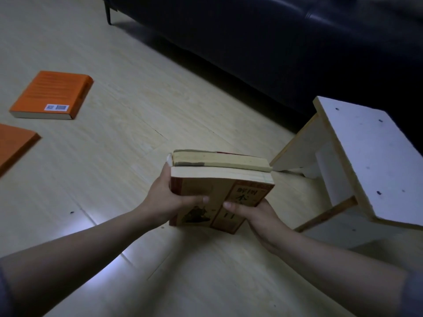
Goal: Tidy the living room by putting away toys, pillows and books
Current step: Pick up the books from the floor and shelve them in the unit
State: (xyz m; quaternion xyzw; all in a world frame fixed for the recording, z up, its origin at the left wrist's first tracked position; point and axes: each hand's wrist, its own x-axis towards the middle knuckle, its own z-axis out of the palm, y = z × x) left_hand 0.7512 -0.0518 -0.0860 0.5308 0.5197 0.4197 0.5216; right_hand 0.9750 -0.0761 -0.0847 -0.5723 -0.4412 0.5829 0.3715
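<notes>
Clamping two stacked books (219,177) between our left hand (162,197) and right hand (256,216) over the floor (137,110) beside the white stool (366,161), we judge a tilt could let the far book (219,160) slide out.

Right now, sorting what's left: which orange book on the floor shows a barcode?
The farther orange book, fully in view, white label near its edge; the nearer orange book, cut off at left, shows none.

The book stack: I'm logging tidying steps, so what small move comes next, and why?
Probably swing the book stack right onto the white stool: left hand and right hand grip it, the stool stands close beside it, and the far orange book and near orange book lie on the floor.
</notes>
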